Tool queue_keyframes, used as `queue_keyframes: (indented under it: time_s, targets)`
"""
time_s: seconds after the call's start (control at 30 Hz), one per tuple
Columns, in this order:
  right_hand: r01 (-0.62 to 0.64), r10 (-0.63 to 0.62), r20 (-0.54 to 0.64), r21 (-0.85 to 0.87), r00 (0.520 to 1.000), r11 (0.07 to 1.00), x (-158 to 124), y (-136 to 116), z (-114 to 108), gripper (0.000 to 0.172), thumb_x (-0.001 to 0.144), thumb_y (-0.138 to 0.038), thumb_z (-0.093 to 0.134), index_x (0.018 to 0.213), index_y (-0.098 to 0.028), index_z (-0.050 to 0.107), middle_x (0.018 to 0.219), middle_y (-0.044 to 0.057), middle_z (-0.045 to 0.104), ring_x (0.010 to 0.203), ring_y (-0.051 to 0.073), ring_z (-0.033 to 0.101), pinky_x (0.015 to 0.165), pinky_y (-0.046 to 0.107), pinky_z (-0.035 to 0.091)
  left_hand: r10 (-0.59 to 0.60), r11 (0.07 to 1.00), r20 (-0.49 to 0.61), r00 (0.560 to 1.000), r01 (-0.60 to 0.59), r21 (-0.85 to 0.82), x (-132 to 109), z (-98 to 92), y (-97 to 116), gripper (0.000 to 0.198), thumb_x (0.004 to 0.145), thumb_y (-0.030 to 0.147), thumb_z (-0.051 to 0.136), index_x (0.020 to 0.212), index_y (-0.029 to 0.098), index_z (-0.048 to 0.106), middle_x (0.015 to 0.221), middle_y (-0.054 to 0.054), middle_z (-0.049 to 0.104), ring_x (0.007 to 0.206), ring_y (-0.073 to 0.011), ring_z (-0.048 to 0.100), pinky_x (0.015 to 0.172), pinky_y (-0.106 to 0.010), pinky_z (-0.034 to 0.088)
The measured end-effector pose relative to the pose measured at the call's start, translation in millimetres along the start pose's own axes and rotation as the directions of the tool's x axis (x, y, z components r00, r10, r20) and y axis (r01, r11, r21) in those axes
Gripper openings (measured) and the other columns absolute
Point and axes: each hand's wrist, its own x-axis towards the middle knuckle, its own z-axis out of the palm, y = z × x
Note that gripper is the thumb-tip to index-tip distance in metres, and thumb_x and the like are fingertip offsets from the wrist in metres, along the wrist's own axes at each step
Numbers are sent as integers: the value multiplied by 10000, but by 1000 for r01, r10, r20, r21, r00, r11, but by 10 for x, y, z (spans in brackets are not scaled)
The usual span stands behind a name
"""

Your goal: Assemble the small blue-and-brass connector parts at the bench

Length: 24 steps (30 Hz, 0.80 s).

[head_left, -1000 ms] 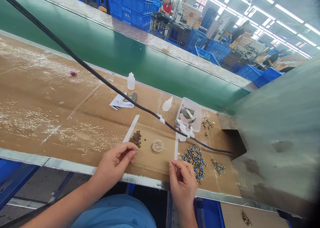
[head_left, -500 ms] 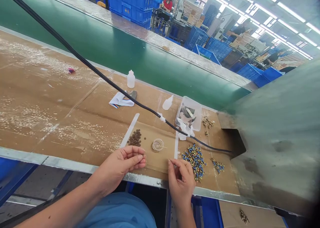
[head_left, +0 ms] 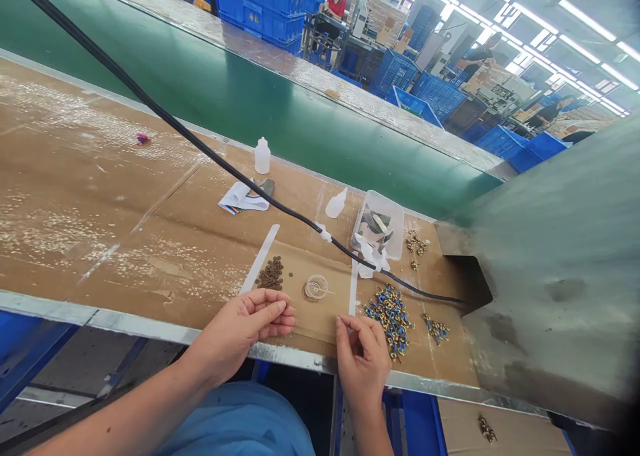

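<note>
My left hand [head_left: 255,326] is closed in a pinch over the bench's front part; whatever sits between thumb and fingers is too small to make out. A pile of small brown discs [head_left: 271,274] lies just beyond it. My right hand [head_left: 364,349] also pinches thumb against forefinger, and its contents cannot be made out. Close to its right is a heap of small blue and gold pieces [head_left: 393,316], with a smaller cluster [head_left: 436,329] beside that. Between and beyond the hands stands a small clear round cup [head_left: 316,288] with a thin pale stick in it.
A black cable [head_left: 220,161] crosses above the cardboard-covered bench [head_left: 165,243]. Farther back are a white squeeze bottle [head_left: 262,156], a folded cloth [head_left: 245,197] and a clear plastic box [head_left: 395,233]. A metal housing [head_left: 550,276] closes off the right. Other people sit in the background.
My left hand has turned slightly, its fingertips shifting a little up and right. My right hand stays almost where it was. The piles look unchanged.
</note>
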Motion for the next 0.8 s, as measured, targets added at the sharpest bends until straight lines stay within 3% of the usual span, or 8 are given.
queue_keyframes:
  time_s: [0.27, 0.4, 0.53, 0.8]
  targets:
    - [9, -9, 6, 1, 1000, 1000, 0, -46, 3, 95, 845, -212, 591, 872, -183, 677, 792, 34, 572, 609, 113, 526, 552, 237, 444, 2, 998, 11, 1000, -3, 70, 5, -6, -23, 128, 801, 203, 658, 909, 135, 658, 833, -69, 750, 800, -166, 699, 808, -294, 551]
    - [6, -9, 71, 34, 997, 999, -17, -134, 37, 98, 848, -201, 584, 884, -196, 676, 790, 28, 567, 644, 118, 550, 567, 232, 456, 15, 996, 35, 999, -18, 91, 0, -19, -50, 145, 805, 213, 656, 928, 137, 654, 870, -75, 747, 828, -172, 696, 829, -307, 542]
    - [-7, 1, 134, 49, 991, 999, -24, -205, 86, 117, 861, -204, 564, 899, -202, 675, 789, 23, 564, 610, 103, 541, 554, 221, 453, 30, 995, 45, 999, -35, 96, 2, -21, -59, 164, 781, 211, 683, 928, 143, 656, 867, -64, 743, 810, -169, 695, 826, -312, 539]
    - [-44, 38, 130, 44, 991, 998, 51, -226, 107, 115, 858, -226, 567, 892, -200, 674, 768, 13, 567, 593, 100, 517, 553, 221, 435, 46, 992, 32, 998, -49, 115, 11, -8, -75, 231, 713, 255, 746, 901, 149, 664, 839, -73, 751, 799, -187, 700, 807, -326, 536]
